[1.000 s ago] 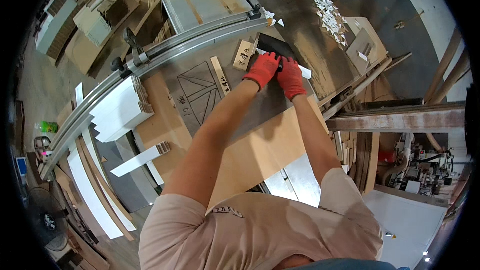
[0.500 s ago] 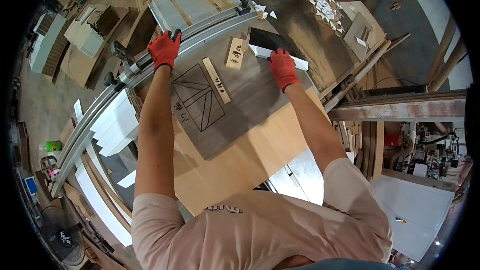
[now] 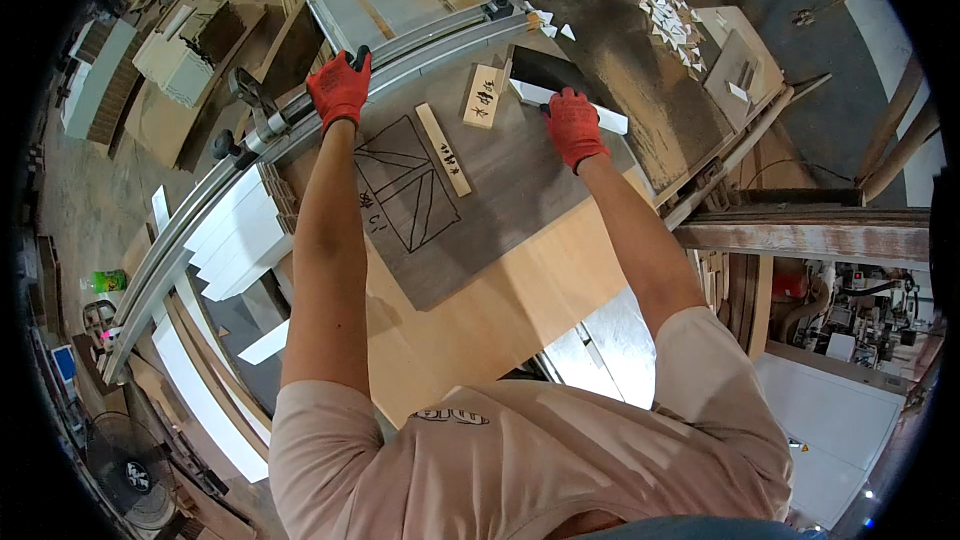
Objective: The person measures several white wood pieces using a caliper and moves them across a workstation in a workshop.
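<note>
My left hand (image 3: 339,92), in a red glove with dark fingertips, is closed over the edge of a long metal rail (image 3: 440,38). My right hand (image 3: 575,128), gloved the same way, grips a white strip (image 3: 612,121) beside a black piece (image 3: 545,70) at the far side of a grey-brown wood-grain board (image 3: 500,185). Its fingertips press down over the strip's near edge. Between my hands lie a short wooden block (image 3: 482,105) and a narrow wooden strip (image 3: 443,152), both marked in black. A crossed rectangle is drawn on the board.
Under the grey board sits a pale wooden panel (image 3: 500,315). White triangular offcuts (image 3: 655,5) are heaped on the dark table at the back. White boards (image 3: 240,235) are stacked on the left, near a clamp-like fitting (image 3: 258,105) on the rail. A fan (image 3: 135,475) stands lower left.
The view has shifted slightly, moving the scene a little to the right. Both hands keep their places on the rail and the white strip.
</note>
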Tool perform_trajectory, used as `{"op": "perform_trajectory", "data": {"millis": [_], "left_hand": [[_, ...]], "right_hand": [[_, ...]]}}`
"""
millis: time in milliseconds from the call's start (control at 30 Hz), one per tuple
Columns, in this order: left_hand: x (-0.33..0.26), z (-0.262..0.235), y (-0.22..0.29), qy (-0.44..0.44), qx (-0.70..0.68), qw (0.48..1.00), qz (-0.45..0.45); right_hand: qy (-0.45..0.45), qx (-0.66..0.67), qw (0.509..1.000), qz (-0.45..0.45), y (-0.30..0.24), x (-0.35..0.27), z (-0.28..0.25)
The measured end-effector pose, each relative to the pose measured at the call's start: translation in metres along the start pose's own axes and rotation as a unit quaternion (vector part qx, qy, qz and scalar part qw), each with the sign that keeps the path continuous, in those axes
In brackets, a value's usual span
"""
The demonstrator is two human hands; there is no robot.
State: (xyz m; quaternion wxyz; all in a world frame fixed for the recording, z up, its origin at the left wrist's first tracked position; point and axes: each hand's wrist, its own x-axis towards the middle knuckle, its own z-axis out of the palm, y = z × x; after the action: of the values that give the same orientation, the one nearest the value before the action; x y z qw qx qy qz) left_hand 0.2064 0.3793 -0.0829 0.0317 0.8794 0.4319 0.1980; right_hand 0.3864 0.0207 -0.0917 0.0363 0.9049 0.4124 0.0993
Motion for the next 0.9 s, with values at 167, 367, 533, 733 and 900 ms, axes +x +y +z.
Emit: {"op": "perform_trajectory", "data": {"millis": [167,367,533,733,900], "left_hand": [[0.0,-0.002,0.0,0.025,-0.019,1.0,0.005],[0.0,-0.001,-0.002,0.011,-0.006,1.0,0.003],[0.004,0.006,-0.006,0.021,-0.021,1.0,-0.002],[0.009,0.014,-0.008,-0.003,-0.006,1.0,-0.016],[0.011,0.021,-0.009,0.03,0.007,0.999,-0.01]], "right_hand": [[0.011,-0.055,0.998,-0.01,-0.006,0.012,0.016],[-0.005,-0.072,0.997,-0.015,-0.009,0.015,0.015],[-0.051,-0.113,0.992,-0.036,-0.013,0.026,0.018],[-0.021,-0.129,0.991,-0.039,-0.02,0.037,0.013],[-0.046,-0.146,0.987,-0.054,-0.022,0.045,0.009]]}}
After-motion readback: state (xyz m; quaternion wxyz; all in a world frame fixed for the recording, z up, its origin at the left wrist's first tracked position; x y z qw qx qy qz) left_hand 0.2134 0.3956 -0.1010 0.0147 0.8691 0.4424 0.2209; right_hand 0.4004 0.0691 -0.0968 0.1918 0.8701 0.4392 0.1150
